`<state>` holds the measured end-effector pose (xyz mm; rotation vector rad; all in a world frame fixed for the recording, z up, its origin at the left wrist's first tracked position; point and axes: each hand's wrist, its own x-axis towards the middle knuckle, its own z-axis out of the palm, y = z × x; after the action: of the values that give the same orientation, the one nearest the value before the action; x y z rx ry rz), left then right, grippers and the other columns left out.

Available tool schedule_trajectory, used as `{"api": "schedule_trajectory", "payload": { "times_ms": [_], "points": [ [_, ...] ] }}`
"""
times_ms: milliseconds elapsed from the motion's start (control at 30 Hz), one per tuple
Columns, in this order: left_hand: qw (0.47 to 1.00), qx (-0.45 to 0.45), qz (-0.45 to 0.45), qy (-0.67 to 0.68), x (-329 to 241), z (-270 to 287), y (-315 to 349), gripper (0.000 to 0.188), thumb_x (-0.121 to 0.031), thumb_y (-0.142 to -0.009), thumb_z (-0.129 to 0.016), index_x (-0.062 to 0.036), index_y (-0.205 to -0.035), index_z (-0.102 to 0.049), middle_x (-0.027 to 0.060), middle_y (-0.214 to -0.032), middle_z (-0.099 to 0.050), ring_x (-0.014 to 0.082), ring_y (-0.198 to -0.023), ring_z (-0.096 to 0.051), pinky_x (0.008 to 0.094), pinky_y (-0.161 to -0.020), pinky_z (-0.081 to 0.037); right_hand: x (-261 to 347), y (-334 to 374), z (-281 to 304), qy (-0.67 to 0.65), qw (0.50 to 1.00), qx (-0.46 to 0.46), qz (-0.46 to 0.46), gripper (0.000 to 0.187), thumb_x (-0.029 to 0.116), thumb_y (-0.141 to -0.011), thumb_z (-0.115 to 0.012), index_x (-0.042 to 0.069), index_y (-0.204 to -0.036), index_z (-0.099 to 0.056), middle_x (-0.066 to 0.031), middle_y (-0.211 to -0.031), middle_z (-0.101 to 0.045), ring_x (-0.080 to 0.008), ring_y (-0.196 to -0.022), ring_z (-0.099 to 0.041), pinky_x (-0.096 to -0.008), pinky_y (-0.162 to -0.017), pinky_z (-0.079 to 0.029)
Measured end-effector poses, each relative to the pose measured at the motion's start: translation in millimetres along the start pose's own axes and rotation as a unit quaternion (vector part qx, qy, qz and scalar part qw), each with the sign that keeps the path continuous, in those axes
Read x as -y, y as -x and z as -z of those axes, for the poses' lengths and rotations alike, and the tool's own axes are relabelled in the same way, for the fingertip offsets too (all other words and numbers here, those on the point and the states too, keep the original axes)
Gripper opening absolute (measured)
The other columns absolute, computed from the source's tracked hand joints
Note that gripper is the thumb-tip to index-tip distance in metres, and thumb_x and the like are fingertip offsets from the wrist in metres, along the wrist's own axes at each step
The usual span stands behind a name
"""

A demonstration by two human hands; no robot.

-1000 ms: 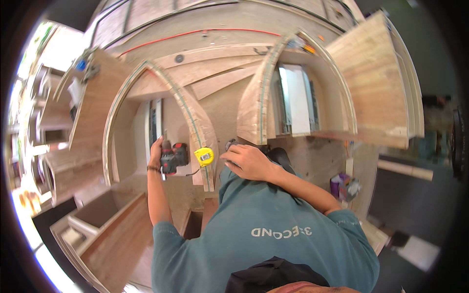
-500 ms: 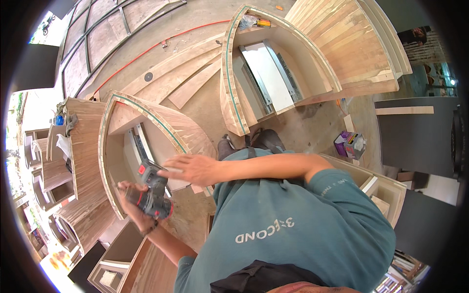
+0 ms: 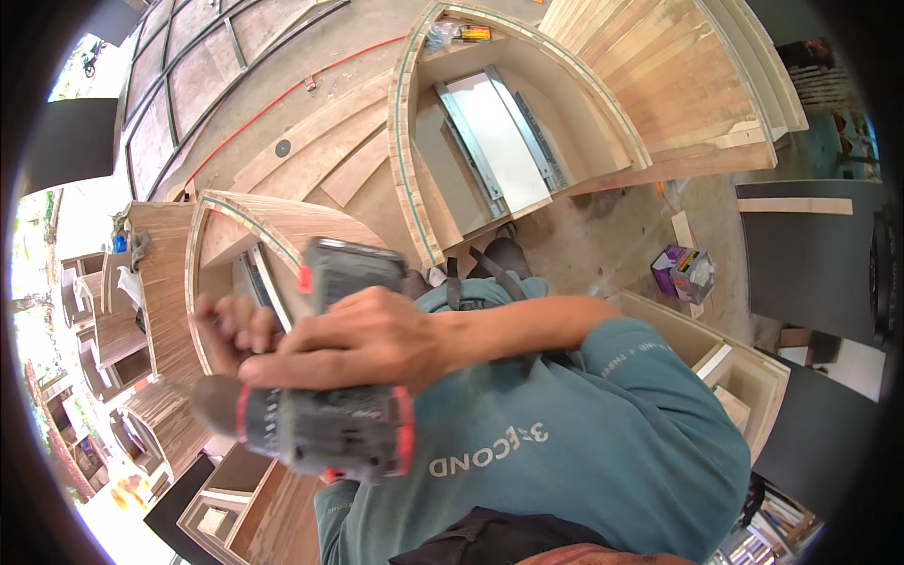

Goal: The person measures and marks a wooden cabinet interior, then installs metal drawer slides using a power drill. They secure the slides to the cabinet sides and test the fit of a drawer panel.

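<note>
One drill (image 3: pixel 330 433) is the thing in hand: it hangs in the air before the left side of your shirt (image 3: pixel 537 414), borne by no bench, with its chuck (image 3: pixel 217 405) pointing to your left and its battery (image 3: pixel 356 268) on the far side of your knuckles. Your right hand (image 3: pixel 363 344) is closed over the handle, fingers clamped around it, so the handle itself is mostly hidden. Your left hand (image 3: pixel 231 334) is just beside those fingertips, curled and blurred; you cannot tell from this view whether its fingers meet, or whether they touch the tool.

Expect it to handle as a stiff, fairly heavy tool, with weight at both the motor body and the battery, so a loose wrist would probably let it roll. The handle, between those two masses, looks the best hold; the dark casing should not crush, though a sweaty palm might slip. Keep fingertips off the chuck, since it likely turns.

Beyond the battery, the left pointed cabinet (image 3: pixel 196 250) stands on the floor (image 3: pixel 607 245), its near edge partly behind your hands. Farther off, the right pointed cabinet (image 3: pixel 400 151) carries metal rails (image 3: pixel 469 146) inside, with a plastic bag (image 3: pixel 440 36) at its tip.
</note>
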<state>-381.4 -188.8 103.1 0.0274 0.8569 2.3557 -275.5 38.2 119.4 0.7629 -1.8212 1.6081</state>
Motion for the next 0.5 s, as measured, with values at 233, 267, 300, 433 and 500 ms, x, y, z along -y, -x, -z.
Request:
{"api": "schedule_trajectory", "payload": {
  "times_ms": [233,267,300,433,500],
  "points": [
    [0.921,-0.354,0.166,0.002,243.2,-101.4,-69.5,0.033,-0.041,-0.099,-0.064,-0.0122,-0.115,-0.064,-0.0049,-0.096,-0.066,0.0040,-0.057,-0.044,0.0196,-0.052,-0.041,24.7,116.7,165.0,0.166,0.954,0.005,-0.250,0.077,0.032,-0.073,-0.083,0.014,-0.143,-0.055,-0.0092,-0.103,-0.072,-0.0273,-0.080,-0.072,-0.0354,-0.067,-0.057],
    [0.914,-0.354,0.196,0.017,270.8,-94.2,-73.6,0.032,-0.041,-0.100,-0.063,-0.0121,-0.113,-0.064,-0.0036,-0.096,-0.067,0.0037,-0.056,-0.043,0.0193,-0.049,-0.039,28.7,132.7,183.7,0.177,0.940,0.014,-0.292,0.078,0.033,-0.072,-0.085,0.014,-0.142,-0.055,-0.0100,-0.105,-0.073,-0.0280,-0.083,-0.073,-0.0356,-0.069,-0.057],
    [0.908,-0.350,0.227,0.034,300.0,-81.1,-76.6,0.031,-0.041,-0.101,-0.061,-0.0119,-0.110,-0.064,-0.0023,-0.096,-0.068,0.0034,-0.054,-0.042,0.0190,-0.047,-0.037,33.3,145.6,201.6,0.195,0.922,0.025,-0.335,0.078,0.031,-0.071,-0.085,0.014,-0.142,-0.056,-0.0103,-0.108,-0.073,-0.0292,-0.083,-0.073,-0.0359,-0.070,-0.057],
    [0.917,-0.217,0.333,0.011,360.2,-93.2,-91.7,0.028,-0.037,-0.105,-0.055,-0.0099,-0.106,-0.059,0.0006,-0.100,-0.067,0.0007,-0.047,-0.033,0.0174,-0.038,-0.024,39.4,193.5,263.4,0.223,0.856,0.054,-0.464,0.080,0.025,-0.069,-0.085,0.015,-0.142,-0.055,-0.0114,-0.118,-0.071,-0.0342,-0.085,-0.072,-0.0381,-0.072,-0.057],
    [0.908,-0.227,0.352,-0.002,386.7,-99.3,-100.4,0.027,-0.034,-0.106,-0.053,-0.0077,-0.105,-0.059,0.0026,-0.098,-0.067,0.0005,-0.047,-0.031,0.0173,-0.039,-0.025,40.2,211.0,282.7,0.213,0.836,0.062,-0.503,0.083,0.023,-0.067,-0.084,0.016,-0.143,-0.053,-0.0118,-0.123,-0.069,-0.0364,-0.086,-0.071,-0.0397,-0.073,-0.057]
  ]
}}
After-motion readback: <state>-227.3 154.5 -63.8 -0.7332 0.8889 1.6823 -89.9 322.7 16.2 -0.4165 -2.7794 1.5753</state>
